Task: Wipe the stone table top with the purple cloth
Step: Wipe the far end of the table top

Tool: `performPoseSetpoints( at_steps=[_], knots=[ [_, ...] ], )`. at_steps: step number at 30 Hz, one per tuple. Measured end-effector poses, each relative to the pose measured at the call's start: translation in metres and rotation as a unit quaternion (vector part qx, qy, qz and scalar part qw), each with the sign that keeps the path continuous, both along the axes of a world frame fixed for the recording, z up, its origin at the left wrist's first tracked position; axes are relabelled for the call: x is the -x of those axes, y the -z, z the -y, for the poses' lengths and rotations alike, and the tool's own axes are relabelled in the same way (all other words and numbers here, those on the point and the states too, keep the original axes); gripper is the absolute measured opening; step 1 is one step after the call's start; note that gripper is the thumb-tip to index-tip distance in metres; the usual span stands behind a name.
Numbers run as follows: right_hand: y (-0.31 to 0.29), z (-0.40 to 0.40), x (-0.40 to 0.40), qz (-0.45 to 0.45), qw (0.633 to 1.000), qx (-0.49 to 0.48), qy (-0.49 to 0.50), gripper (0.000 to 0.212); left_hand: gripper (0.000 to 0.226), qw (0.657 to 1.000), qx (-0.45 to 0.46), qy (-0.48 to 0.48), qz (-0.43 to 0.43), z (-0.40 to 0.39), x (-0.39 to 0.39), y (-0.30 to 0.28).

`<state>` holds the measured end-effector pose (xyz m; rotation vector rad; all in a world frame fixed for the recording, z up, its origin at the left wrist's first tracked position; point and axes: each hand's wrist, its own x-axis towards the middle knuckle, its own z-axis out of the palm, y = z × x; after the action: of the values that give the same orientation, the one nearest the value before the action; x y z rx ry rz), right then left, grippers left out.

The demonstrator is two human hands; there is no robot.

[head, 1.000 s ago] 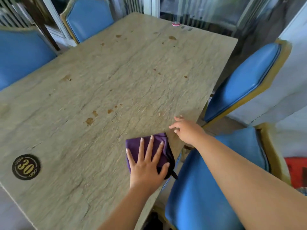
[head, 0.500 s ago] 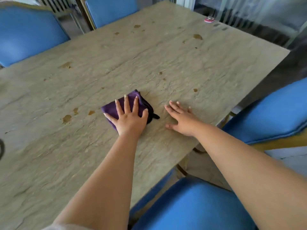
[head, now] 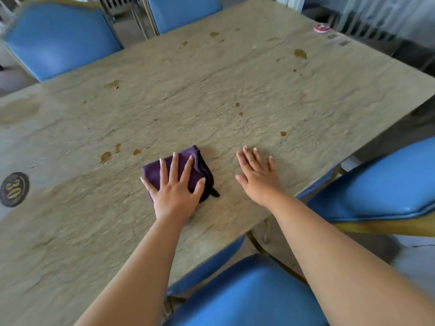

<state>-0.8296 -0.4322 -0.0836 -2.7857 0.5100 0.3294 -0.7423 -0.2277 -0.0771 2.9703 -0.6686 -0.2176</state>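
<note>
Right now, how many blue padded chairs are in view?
4 blue padded chairs: far left, far middle, right side, nearest under the arms. Others may sit outside the frame.

Left hand (head: 175, 192) flat on purple cloth (head: 181, 170); right hand (head: 257, 177) on table top (head: 211, 95).

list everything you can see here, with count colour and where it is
stone table top: 1, beige-grey, fills the middle of the view
stains: many, brown, scattered over the far and left parts of the top
purple cloth: 1, folded, near edge of the top
round disc: 1, black with gold "30", left edge of the top
small round object: 1, red and white, far right corner
chairs: 4, blue with gold frames, around the table
left hand: flat, pressing on the cloth
right hand: flat on bare stone, right of the cloth
</note>
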Motion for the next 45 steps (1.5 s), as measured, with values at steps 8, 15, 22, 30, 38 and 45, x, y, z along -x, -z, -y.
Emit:
performPoseSetpoints(
  at_steps=[8, 15, 22, 30, 38, 45],
  knots=[
    [0.000, 0.003, 0.001, 0.035, 0.999, -0.016, -0.001, 0.058, 0.065, 0.986, 0.021, 0.163, 0.039, 0.012, 0.065, 0.008],
    [-0.014, 0.029, -0.010, 0.225, 0.974, -0.014, -0.035, 0.034, 0.067, 0.996, 0.004, 0.088, 0.032, 0.022, -0.001, 0.004],
    [-0.020, 0.132, -0.054, 0.157, 0.987, 0.021, 0.000, 0.038, 0.069, 0.996, 0.013, -0.088, -0.025, 0.163, -0.031, -0.001],
    [-0.013, 0.186, -0.060, 0.095, 0.995, -0.014, -0.018, 0.047, 0.066, 0.992, 0.015, 0.109, 0.056, 0.127, 0.013, 0.007],
    [-0.006, 0.189, -0.061, 0.087, 0.995, -0.015, -0.036, 0.049, 0.069, 0.986, 0.020, -0.164, -0.033, 0.207, -0.062, 0.000],
    [-0.013, 0.193, -0.063, 0.104, 0.991, -0.075, -0.026, 0.046, 0.063, 0.993, 0.035, 0.115, -0.019, 0.198, 0.011, -0.004]
  ],
)
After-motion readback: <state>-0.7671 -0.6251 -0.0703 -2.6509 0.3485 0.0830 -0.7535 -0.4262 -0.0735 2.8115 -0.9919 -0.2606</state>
